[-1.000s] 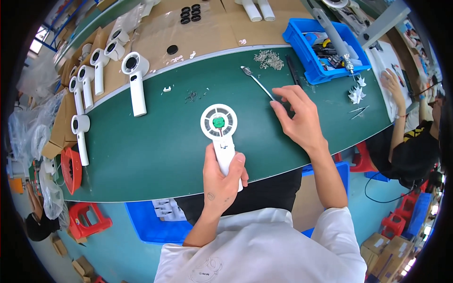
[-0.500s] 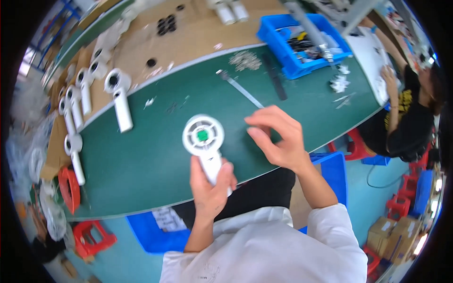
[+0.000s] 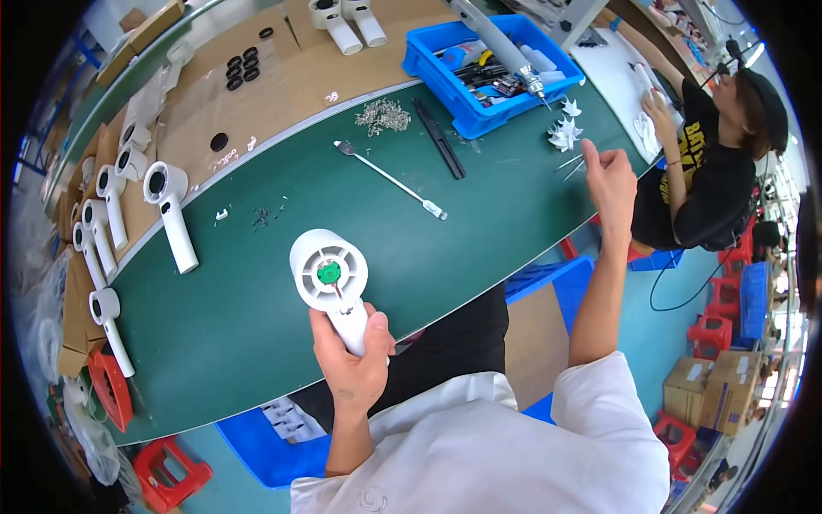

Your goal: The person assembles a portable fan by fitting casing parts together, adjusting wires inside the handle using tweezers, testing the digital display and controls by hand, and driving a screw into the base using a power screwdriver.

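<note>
My left hand (image 3: 351, 360) grips the handle of a white handheld fan housing (image 3: 306, 257) above the green bench. A small green circuit board (image 3: 329, 273) sits at the hub inside its round head, with a short wire running toward the handle. Over the bench's right edge, my right hand (image 3: 611, 184) has its fingers bent and apart, with nothing seen in them. Close to its fingertips lie several thin metal pins (image 3: 568, 165). Just beyond them are white spiky fan impellers (image 3: 564, 134).
A blue bin (image 3: 479, 127) of parts stands at the back, with an electric screwdriver (image 3: 505, 50) hanging over it. Screws (image 3: 383, 116), a black strip (image 3: 438, 141) and a thin brush-like tool (image 3: 390, 177) lie nearby. White fan housings (image 3: 175, 227) line the left. A co-worker (image 3: 711, 163) sits at right.
My right hand has moved away to the right and farther out, to the pins and impellers. The left hand still holds the fan housing, now tilted so more of its side shows.
</note>
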A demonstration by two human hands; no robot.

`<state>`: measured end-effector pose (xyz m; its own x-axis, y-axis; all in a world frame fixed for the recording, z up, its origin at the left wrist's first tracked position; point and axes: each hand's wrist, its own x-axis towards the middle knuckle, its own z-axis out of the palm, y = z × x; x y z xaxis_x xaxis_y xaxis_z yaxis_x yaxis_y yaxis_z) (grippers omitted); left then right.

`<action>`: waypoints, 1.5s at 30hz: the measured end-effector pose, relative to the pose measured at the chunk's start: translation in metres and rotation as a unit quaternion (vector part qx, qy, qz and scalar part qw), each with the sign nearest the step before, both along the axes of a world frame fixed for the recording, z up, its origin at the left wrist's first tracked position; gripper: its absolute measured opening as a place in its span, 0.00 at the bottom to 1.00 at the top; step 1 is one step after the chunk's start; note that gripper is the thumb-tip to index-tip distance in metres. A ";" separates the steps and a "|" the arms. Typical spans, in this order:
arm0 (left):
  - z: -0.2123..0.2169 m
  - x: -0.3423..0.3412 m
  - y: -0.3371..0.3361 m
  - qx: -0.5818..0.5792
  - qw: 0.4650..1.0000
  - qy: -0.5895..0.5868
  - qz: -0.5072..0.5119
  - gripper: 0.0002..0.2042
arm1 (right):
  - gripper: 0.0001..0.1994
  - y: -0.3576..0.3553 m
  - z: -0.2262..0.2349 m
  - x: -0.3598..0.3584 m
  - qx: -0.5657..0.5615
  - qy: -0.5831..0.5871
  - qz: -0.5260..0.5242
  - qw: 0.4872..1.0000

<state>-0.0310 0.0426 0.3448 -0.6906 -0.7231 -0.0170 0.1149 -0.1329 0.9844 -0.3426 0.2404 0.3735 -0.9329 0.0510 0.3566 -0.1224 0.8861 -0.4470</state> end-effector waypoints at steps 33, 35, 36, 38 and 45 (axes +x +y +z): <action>-0.001 0.003 -0.004 0.043 0.999 0.012 0.024 0.16 | 0.09 -0.142 -0.023 0.164 -0.346 0.044 0.722 0.598; -0.005 0.004 -0.004 0.035 0.999 0.011 0.023 0.16 | 0.11 -0.144 -0.021 0.164 -0.328 0.042 0.732 0.596; -0.006 0.004 -0.004 0.025 0.999 0.012 0.024 0.16 | 0.11 -0.144 -0.020 0.164 -0.328 0.041 0.730 0.598; -0.006 0.003 -0.004 0.031 0.999 0.016 0.023 0.16 | 0.13 -0.145 -0.020 0.165 -0.316 0.052 0.732 0.601; -0.002 0.003 -0.004 0.014 1.000 0.015 0.023 0.17 | 0.13 -0.145 -0.023 0.167 -0.309 0.082 0.725 0.610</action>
